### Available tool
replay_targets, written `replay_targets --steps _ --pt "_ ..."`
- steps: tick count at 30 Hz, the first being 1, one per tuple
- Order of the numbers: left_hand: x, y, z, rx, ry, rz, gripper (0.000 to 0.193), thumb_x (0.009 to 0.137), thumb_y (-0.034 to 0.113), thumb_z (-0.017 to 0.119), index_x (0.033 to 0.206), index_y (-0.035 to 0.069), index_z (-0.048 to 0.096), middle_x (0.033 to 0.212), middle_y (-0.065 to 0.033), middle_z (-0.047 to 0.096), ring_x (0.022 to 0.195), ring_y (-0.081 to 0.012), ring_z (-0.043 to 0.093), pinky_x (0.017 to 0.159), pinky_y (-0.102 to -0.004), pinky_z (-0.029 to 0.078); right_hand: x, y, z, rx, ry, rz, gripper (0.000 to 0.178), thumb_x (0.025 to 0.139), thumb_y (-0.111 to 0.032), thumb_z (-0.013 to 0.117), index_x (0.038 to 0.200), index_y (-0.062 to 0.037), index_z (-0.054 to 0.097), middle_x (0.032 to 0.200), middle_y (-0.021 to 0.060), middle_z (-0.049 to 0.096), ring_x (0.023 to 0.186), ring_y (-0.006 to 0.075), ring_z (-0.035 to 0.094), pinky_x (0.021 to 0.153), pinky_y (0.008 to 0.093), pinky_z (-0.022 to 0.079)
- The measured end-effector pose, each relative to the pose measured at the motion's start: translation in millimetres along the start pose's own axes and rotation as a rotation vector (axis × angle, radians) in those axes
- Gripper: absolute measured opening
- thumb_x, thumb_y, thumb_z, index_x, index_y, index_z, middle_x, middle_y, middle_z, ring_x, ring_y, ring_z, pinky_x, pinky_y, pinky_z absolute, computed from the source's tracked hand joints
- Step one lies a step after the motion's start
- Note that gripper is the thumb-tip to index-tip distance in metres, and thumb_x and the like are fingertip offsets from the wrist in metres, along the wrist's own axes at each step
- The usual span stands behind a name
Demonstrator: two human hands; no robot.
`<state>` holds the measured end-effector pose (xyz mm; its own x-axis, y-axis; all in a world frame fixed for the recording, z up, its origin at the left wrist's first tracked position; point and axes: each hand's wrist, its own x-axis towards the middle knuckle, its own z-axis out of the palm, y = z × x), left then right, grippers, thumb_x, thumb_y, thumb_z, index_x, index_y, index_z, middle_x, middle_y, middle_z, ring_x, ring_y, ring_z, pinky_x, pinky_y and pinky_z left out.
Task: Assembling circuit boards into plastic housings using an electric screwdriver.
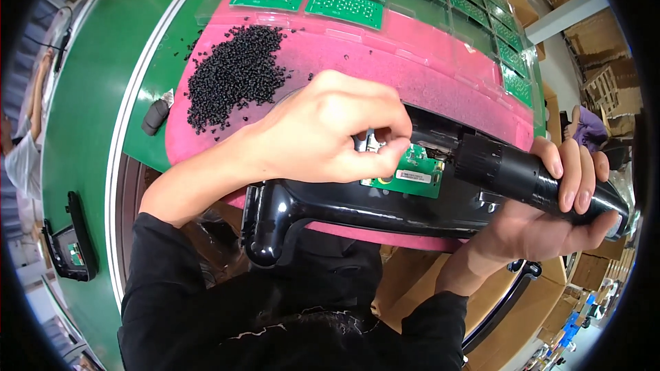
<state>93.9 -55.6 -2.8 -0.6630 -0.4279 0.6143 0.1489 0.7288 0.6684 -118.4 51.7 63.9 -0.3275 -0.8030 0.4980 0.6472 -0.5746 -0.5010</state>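
My right hand (543, 216) is wrapped round a thick black electric screwdriver (505, 168), which lies at a slant with its tip pointing left. Under it is a glossy black plastic housing (364, 209) with a curved end at the left. A green circuit board (416, 178) with a white label sits in the housing. Above the board's left part, my left hand (344, 130) is closed in a pinch, thumb against forefinger. Whatever is between those fingertips is hidden. The screwdriver's tip is close to the board's upper right edge.
A heap of small black screws (237, 79) lies on the pink mat (330, 55). Clear trays with green circuit boards (344, 7) stand at the back. On the green table at left are a black housing part (71, 240) and a dark wrapped lump (157, 117). A cardboard box (412, 282) stands below right.
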Motion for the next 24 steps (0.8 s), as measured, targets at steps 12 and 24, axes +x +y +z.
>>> replay_targets --steps 12,24 --pt "-5 -3 7 -0.002 -0.100 -0.029 0.017 0.077 0.004 0.076 0.090 -0.001 0.066 0.085 -0.0123 0.068 0.073 -0.0257 0.068 0.062 -0.0320 0.054 -10 4 -4 -0.021 -0.015 0.050 0.031 0.085 -0.025 0.069 0.100 -0.0094 0.047 0.070 -0.0051 0.049 0.066 0.0086 0.047 0.077 0.0301 0.036" --pt "-7 11 2 0.434 0.101 0.252 0.017 0.071 0.000 0.078 0.085 -0.002 0.068 0.081 -0.0109 0.070 0.071 -0.0246 0.069 0.061 -0.0304 0.055 -25 18 2 -0.221 -0.059 -0.034 0.039 0.092 -0.038 0.056 0.109 -0.0042 0.048 0.098 0.0051 0.046 0.074 0.0134 0.047 0.076 0.0337 0.037"
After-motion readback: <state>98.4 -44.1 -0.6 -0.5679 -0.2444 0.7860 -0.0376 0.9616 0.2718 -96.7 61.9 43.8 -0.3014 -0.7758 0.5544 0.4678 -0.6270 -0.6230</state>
